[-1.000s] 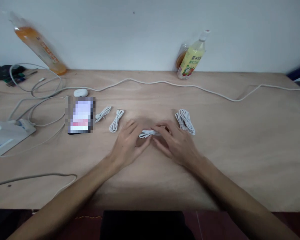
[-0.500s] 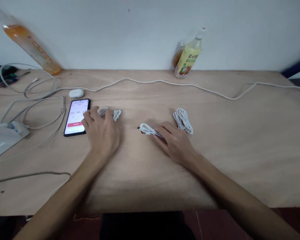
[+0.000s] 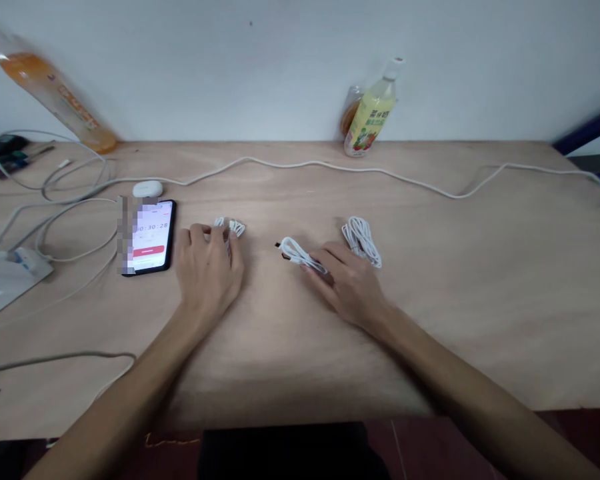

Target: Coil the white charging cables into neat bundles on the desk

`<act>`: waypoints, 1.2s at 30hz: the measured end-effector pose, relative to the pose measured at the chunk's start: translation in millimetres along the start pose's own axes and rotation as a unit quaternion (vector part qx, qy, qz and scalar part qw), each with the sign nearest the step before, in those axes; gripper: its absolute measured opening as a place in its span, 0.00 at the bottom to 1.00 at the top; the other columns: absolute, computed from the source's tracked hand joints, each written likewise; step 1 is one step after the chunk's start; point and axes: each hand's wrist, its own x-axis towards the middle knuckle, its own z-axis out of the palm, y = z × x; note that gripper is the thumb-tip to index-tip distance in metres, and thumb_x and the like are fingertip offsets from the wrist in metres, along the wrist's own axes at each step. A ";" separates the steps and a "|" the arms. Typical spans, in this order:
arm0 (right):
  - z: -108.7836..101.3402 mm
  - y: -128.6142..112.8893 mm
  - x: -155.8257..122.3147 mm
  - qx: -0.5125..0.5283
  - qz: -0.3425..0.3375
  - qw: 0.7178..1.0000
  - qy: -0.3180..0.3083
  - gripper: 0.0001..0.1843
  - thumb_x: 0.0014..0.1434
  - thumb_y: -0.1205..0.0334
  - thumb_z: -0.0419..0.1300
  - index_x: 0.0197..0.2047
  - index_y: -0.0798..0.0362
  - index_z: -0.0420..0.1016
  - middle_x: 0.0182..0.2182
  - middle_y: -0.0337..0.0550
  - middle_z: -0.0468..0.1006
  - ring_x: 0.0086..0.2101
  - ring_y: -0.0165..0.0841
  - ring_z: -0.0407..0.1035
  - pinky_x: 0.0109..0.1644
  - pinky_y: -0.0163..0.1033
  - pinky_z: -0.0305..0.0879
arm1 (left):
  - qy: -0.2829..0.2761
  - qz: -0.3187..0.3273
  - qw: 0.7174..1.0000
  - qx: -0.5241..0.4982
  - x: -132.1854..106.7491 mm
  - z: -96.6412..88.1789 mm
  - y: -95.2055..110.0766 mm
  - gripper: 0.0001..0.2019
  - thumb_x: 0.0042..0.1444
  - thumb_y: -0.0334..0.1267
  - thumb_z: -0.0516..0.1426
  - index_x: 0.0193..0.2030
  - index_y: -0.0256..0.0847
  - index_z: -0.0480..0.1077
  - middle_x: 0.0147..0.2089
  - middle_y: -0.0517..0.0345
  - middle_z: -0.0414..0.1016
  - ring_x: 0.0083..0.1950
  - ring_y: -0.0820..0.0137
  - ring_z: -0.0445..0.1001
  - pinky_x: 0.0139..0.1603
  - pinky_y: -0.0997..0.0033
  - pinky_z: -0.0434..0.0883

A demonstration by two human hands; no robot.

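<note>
Fingers of the left hand (image 3: 207,270) curl down over a small coiled white cable (image 3: 233,227) on a plywood tabletop (image 3: 480,280), the fingertips covering most of the bundle so that only its far loops show beyond them; whether they actually pinch it cannot be told. The right hand (image 3: 347,283) lies palm down a little to the right, its thumb and forefinger closed on the near end of a second coiled white cable (image 3: 293,251), which stretches out toward the left with a dark plug at its tip. Just beyond the right hand's knuckles, a third, larger cable bundle (image 3: 363,240) rests on the wood, apart from the fingers. To the left of the left hand lies a smartphone (image 3: 150,235) with a lit screen showing a timer, and behind it a white earbud case (image 3: 147,189). A long white cord (image 3: 330,166) snakes across the table's far half. Against the wall stand a yellow drink bottle (image 3: 370,117) and, far left, a leaning orange bottle (image 3: 55,93).
</note>
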 end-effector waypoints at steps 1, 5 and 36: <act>0.0 0.5 0.0 0.006 0.007 1.000 0.001 0.14 0.80 0.59 0.55 0.46 0.53 0.80 0.39 0.52 0.83 0.38 0.41 0.76 0.41 0.44 0.70 | 0.004 0.003 1.000 -0.006 -0.1 0.4 -1.0 0.24 0.74 0.43 0.49 0.57 0.29 0.82 0.53 0.26 0.80 0.56 0.38 0.76 0.60 0.36 0.73; -0.6 1.2 0.5 0.021 0.020 1.000 0.008 0.15 0.80 0.58 0.55 0.45 0.53 0.81 0.38 0.51 0.83 0.37 0.41 0.76 0.41 0.44 0.69 | 0.011 0.003 0.999 -0.036 -0.7 1.5 -5.4 0.21 0.73 0.41 0.51 0.56 0.32 0.82 0.53 0.28 0.80 0.55 0.40 0.77 0.57 0.38 0.76; -4.3 -29.9 7.8 0.459 0.251 0.848 -0.083 0.33 0.77 0.35 0.53 0.30 0.50 0.77 0.24 0.38 0.74 0.23 0.30 0.60 0.27 0.38 0.56 | -0.245 -0.043 0.692 -0.678 -19.5 -7.4 41.3 0.16 0.68 0.52 0.68 0.43 0.40 0.85 0.37 0.55 0.87 0.40 0.63 0.84 0.51 0.62 0.80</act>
